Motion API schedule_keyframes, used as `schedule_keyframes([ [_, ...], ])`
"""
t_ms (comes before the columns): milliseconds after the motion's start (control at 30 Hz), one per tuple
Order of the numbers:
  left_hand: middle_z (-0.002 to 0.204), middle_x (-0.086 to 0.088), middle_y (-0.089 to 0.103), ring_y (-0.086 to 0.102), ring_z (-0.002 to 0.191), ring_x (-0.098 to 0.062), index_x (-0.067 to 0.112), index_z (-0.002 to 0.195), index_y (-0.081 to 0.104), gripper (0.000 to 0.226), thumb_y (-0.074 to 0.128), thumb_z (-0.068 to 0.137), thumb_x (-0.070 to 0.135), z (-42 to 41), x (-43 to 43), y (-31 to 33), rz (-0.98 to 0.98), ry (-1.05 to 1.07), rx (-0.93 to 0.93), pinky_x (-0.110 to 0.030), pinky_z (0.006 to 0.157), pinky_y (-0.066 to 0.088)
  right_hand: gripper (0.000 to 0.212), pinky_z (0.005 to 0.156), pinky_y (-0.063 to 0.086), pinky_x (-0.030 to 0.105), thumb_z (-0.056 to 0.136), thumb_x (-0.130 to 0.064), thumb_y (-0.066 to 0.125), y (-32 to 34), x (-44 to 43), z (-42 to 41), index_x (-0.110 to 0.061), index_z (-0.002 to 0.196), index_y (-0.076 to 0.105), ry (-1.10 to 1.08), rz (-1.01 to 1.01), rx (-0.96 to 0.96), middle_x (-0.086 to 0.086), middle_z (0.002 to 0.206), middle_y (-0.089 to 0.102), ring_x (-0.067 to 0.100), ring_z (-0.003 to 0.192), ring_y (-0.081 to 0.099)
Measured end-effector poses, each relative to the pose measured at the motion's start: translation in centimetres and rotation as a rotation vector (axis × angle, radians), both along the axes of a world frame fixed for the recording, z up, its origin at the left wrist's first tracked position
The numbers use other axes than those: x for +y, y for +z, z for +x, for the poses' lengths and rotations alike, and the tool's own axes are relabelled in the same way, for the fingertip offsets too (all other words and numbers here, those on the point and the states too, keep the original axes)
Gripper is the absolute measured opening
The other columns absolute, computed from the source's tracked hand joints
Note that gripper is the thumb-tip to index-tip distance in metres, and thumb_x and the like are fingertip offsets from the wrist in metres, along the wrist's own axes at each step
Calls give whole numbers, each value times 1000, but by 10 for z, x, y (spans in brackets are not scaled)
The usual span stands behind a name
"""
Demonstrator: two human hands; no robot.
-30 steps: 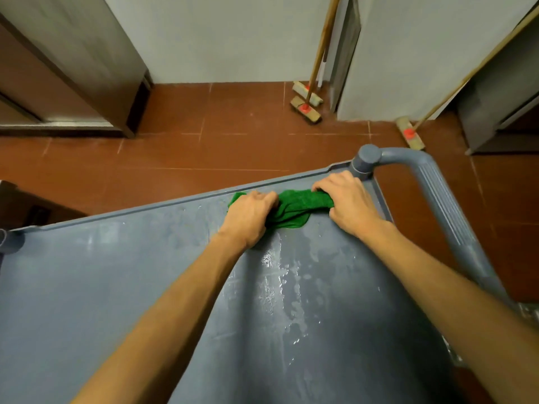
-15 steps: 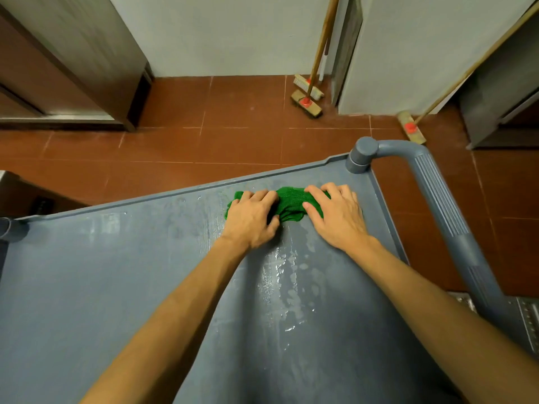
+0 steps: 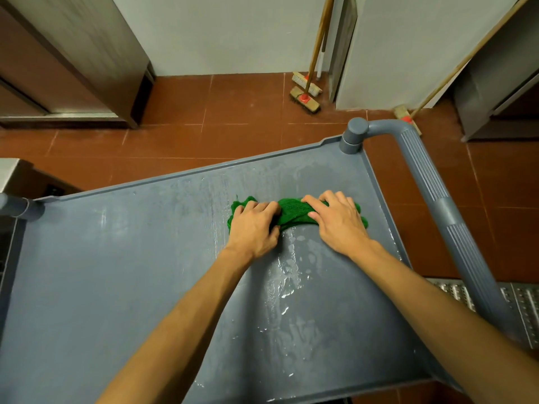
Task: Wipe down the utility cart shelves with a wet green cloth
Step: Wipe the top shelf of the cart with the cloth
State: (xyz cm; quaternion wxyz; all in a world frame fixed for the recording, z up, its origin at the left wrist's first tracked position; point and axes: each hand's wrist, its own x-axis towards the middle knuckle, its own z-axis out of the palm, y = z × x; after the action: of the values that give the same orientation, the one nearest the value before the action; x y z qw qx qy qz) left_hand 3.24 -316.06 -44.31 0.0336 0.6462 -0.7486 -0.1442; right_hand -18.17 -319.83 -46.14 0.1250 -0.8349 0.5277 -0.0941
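Observation:
The wet green cloth [image 3: 291, 212] lies bunched in a roll on the grey cart's top shelf [image 3: 116, 272], toward its far right part. My left hand [image 3: 253, 225] grips the cloth's left end with curled fingers. My right hand [image 3: 339, 220] presses down on the right end, with its fingers laid over the cloth and the thumb on it. Both hands hide much of the cloth. Wet streaks and droplets [image 3: 287, 275] shine on the shelf, both nearer to me than the cloth and beyond it.
The cart's grey handle [image 3: 431, 193] runs along the right side from a corner post [image 3: 354, 135]. Two brooms [image 3: 304, 96] lean on the far wall and a third broom [image 3: 407, 118] stands at the right. Red floor tiles surround the cart. Steel cabinets stand at the left.
Both hands have dragged the cloth back from the shelf's far edge toward me, leaving a wet film behind it. My right hand's fingers now lie flatter.

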Motion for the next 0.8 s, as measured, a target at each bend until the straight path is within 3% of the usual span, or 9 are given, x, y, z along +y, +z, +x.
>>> schedule_keyframes([
  [467, 105, 5, 69, 56, 99, -24, 23, 109, 58, 30, 58, 82, 37, -15, 74, -1, 10, 23, 61, -39, 87, 42, 29, 75, 35, 33, 92, -20, 65, 2, 78, -17, -30, 120, 61, -17, 3, -28, 0, 95, 55, 21, 84, 48],
  [600, 106, 5, 69, 55, 99, -24, 23, 109, 59, 29, 59, 83, 37, -21, 97, 1, 9, 28, 65, -39, 87, 42, 32, 75, 30, 30, 90, -18, 68, 4, 99, -22, -30, 118, 63, -8, 10, -37, 0, 94, 55, 20, 82, 47],
  [800, 109, 5, 68, 55, 100, -23, 23, 111, 58, 29, 59, 85, 36, -27, 125, 2, 17, 12, 68, -39, 88, 42, 41, 73, 34, 31, 82, -7, 74, 4, 127, -28, -30, 114, 64, -1, 11, -38, -3, 90, 54, 18, 80, 49],
])
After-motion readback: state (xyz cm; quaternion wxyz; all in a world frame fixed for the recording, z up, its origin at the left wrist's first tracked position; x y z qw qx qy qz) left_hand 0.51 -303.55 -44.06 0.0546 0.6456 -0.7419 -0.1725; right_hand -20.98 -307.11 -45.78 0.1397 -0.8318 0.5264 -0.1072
